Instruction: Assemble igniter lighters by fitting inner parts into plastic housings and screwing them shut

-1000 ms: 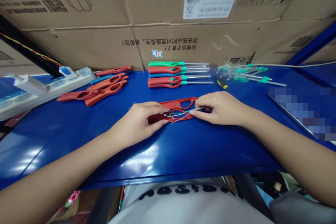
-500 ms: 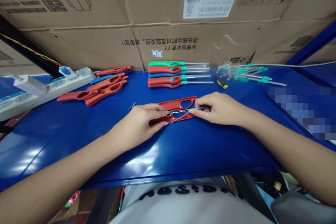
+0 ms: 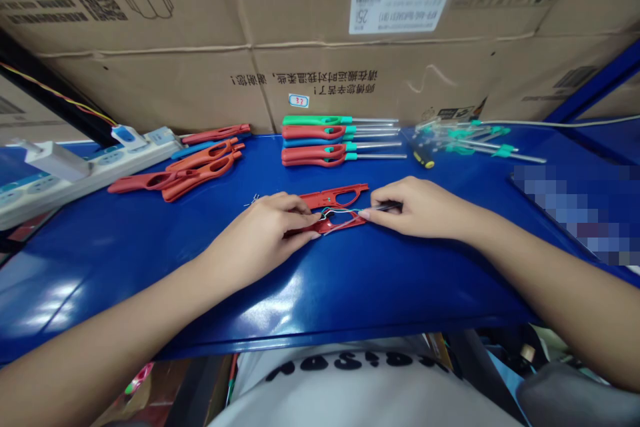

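Observation:
Two red lighter shell halves lie in the middle of the blue table: the upper shell half point(image 3: 320, 200) and, nearer to me, the lower shell half point(image 3: 357, 220). My left hand point(image 3: 273, 223) is closed on the left end of the lower half, its fingers hiding that end. Thin white and green wires point(image 3: 340, 211) run from its fingertips across the shell's trigger opening, and a clear thin tube slants below them. My right hand point(image 3: 407, 207) pinches a slim dark tool point(image 3: 389, 205), whose tip is by the wires at the right; its kind cannot be made out.
Coloured lighters point(image 3: 315, 147) with metal tubes stand in a row behind. Orange and red shells point(image 3: 200, 173) lie left, beside a white power strip point(image 3: 110, 163). Small screws point(image 3: 253, 200) are near my left hand. A screwdriver point(image 3: 424, 157) and metal rods point(image 3: 480, 143) lie back right.
Both shell halves have shifted slightly left, so their right ends now sit apart from my right hand. The wires stretch between my hands; both hands have barely moved.

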Demonstrator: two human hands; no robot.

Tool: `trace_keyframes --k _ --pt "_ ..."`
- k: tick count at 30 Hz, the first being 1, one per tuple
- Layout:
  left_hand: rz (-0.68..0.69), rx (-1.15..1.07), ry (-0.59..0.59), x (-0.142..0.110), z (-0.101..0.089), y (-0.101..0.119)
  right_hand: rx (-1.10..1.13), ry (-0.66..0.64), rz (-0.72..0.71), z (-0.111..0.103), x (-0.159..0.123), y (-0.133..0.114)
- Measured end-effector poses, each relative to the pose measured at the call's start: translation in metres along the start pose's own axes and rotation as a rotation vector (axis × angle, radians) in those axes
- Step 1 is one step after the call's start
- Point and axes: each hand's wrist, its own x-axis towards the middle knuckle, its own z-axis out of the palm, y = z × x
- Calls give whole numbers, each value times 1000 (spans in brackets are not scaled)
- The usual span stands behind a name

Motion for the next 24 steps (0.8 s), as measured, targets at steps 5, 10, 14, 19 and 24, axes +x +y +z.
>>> trace_keyframes --k 5,10,14,19,24 --pt "3 -10 14 2 0 1 18 9 -11 -2 0 -1" --pt "-5 -44 48 2 1 2 -50 -1 -35 -4 -2 3" --pt "-12 -39 48 1 2 4 -116 -37 -124 -7 -4 6" --pt "-57 -118 21 1 0 7 -145 80 -241 -10 -7 2" --pt "-60 -151 47 1 1 4 -257 180 -256 -13 -8 0"
